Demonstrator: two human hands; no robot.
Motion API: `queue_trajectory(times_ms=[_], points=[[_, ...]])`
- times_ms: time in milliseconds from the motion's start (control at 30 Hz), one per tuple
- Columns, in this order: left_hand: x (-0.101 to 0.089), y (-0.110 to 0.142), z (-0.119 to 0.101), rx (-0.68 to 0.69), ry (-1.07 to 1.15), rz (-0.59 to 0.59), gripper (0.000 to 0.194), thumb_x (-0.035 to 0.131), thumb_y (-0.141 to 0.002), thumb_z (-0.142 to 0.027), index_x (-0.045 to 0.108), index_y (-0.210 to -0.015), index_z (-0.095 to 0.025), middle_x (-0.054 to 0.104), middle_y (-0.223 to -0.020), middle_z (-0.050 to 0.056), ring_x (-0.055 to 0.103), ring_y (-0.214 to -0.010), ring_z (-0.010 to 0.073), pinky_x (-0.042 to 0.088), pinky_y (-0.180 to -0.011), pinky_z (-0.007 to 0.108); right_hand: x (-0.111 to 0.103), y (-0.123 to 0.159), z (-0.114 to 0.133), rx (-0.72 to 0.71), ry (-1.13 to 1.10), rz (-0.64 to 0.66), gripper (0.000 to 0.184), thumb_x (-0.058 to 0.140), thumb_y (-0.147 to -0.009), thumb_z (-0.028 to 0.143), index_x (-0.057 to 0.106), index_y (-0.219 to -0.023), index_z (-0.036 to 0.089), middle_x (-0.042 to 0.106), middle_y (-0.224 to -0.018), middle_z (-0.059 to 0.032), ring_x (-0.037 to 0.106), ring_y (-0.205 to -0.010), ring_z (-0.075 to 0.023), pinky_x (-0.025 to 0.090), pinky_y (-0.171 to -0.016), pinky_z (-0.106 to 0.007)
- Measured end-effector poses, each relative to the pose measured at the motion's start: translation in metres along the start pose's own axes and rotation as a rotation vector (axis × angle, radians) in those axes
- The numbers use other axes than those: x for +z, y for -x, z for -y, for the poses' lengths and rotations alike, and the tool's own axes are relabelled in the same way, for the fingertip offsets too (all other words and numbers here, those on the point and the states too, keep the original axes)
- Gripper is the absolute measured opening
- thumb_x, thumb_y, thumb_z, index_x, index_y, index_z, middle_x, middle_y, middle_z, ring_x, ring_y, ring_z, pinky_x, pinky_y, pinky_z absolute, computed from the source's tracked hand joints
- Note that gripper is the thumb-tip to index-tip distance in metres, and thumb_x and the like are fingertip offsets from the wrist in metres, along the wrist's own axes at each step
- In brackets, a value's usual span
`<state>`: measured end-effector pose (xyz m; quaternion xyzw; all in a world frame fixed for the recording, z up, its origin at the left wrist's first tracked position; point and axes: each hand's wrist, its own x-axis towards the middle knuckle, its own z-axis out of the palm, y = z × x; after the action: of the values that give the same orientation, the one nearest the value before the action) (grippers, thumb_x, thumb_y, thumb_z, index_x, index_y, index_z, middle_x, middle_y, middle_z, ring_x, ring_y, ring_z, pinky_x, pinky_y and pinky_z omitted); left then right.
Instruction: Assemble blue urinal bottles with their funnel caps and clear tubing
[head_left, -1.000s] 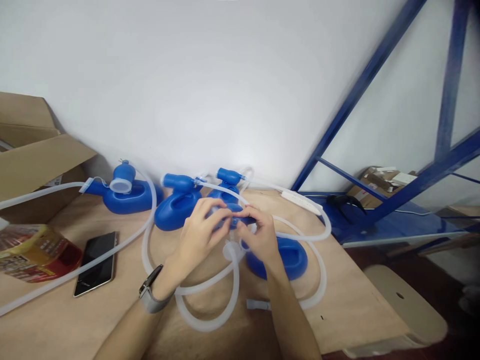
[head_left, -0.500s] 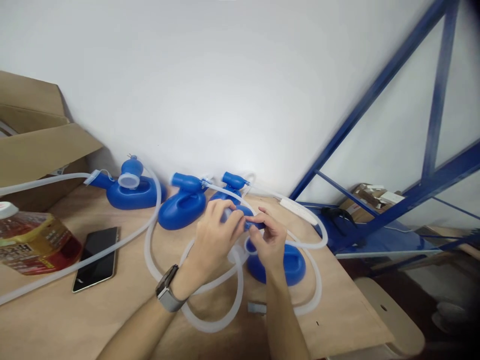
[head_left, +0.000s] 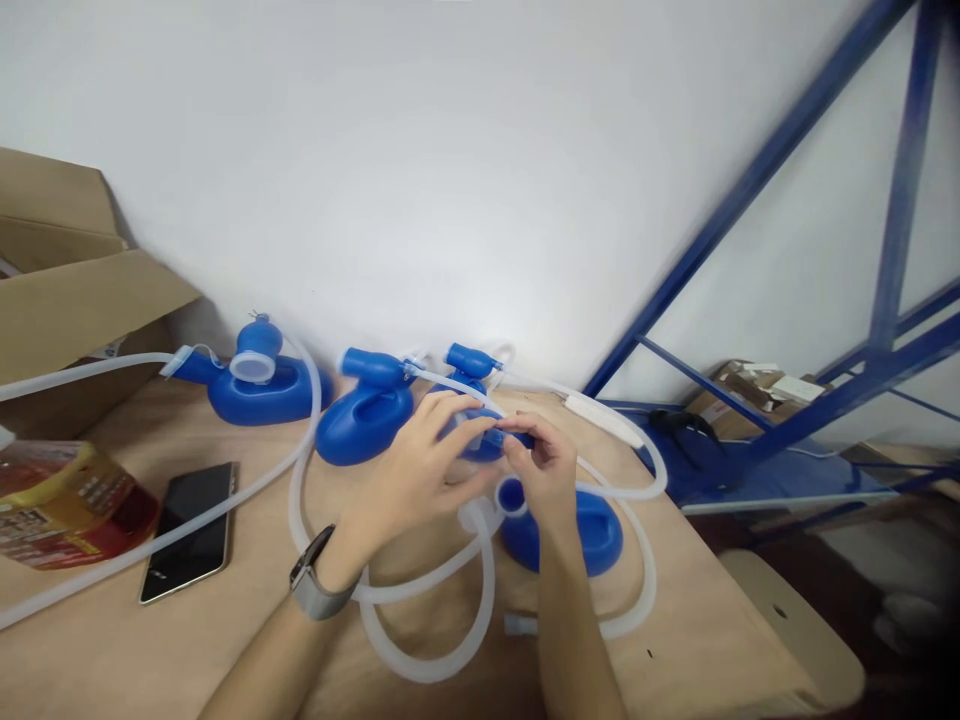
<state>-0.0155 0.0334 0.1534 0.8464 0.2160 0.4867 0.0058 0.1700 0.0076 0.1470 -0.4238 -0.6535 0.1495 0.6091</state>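
Note:
My right hand [head_left: 546, 465] pinches a small blue plastic fitting [head_left: 493, 437] with a clear tip; most of it is hidden by the fingers. Its left side faces my left hand [head_left: 420, 470], whose thumb and fingers are spread apart close to it. Under my right wrist lies a blue urinal bottle [head_left: 600, 535] with its round mouth uncovered. A white translucent tube [head_left: 487, 590] loops on the table below my hands. Behind my left hand another blue bottle [head_left: 364, 425] carries a blue funnel head [head_left: 375, 367].
At the left stand a further blue bottle [head_left: 259, 395], a phone [head_left: 191, 530], a jug of amber-red liquid [head_left: 71, 505] and an open cardboard box [head_left: 90, 300]. Tubes cross the wooden table [head_left: 300, 660]. Blue metal framework [head_left: 720, 240] rises on the right, beside a stool [head_left: 787, 620].
My left fingers have come off the blue fitting and spread, the hand drawing slightly left. My right hand still holds the fitting. The view has shifted a little.

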Motion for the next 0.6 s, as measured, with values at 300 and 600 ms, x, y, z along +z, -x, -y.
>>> queue_trajectory(times_ms=[300, 600], points=[[0.007, 0.026, 0.071, -0.501, -0.066, 0.474, 0.037, 0.057, -0.098, -0.056, 0.067, -0.093, -0.021, 0.073, -0.097, 0.006, 0.069, -0.089, 0.0253, 0.052, -0.081, 0.035, -0.071, 0.009, -0.018, 0.114, 0.443, 0.294, 0.043, 0.065, -0.099, 0.049, 0.063, -0.139, 0.032, 0.066, -0.139, -0.0075, 0.057, -0.136, -0.0299, 0.042, -0.119, -0.053], [0.057, 0.047, 0.087, -0.669, -0.084, 0.698, 0.040, 0.048, -0.101, -0.049, 0.071, -0.111, -0.019, 0.075, -0.115, 0.011, 0.070, -0.107, 0.0288, 0.054, -0.093, 0.037, -0.146, 0.101, -0.092, 0.158, 0.886, 0.461, 0.047, 0.062, -0.098, 0.053, 0.064, -0.139, 0.029, 0.064, -0.145, -0.0130, 0.057, -0.139, -0.0355, 0.040, -0.120, -0.063]])
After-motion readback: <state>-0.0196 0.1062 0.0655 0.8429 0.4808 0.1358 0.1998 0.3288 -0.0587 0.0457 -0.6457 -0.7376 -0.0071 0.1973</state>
